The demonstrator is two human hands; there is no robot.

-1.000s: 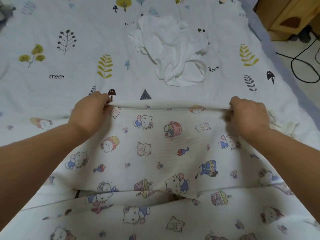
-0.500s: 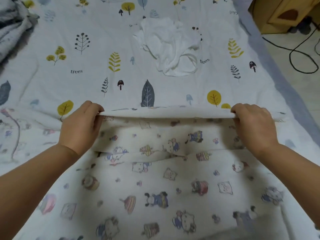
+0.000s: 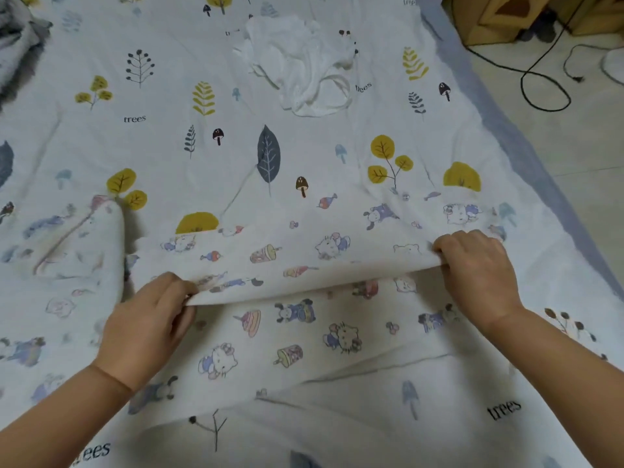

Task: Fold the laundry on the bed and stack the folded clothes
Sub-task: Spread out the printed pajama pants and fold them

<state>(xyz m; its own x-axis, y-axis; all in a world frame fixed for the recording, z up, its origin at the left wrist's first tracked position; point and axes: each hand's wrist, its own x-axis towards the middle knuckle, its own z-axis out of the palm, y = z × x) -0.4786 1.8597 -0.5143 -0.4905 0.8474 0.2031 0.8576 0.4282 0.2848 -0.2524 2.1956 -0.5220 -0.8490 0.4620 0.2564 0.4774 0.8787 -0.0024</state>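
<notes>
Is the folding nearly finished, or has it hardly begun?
Hardly begun, it seems. No folded stack shows anywhere in view. In hand: the left hand and right hand each pinch a folded edge of the cartoon-print cloth, with more of it spread underneath. Left: the crumpled white garment further up the bed sheet and a grey bundle at the far left.

A bedroom in a home is showing here. A bed sheet (image 3: 162, 106) printed with leaves, mushrooms and the word "trees" is spreading out beyond and beneath both hands. Loose laundry is lying on it. Far beyond the right hand, a tiled floor (image 3: 557, 136) is showing, with a black cable (image 3: 540, 92) trailing near wooden furniture (image 3: 486, 25).
</notes>
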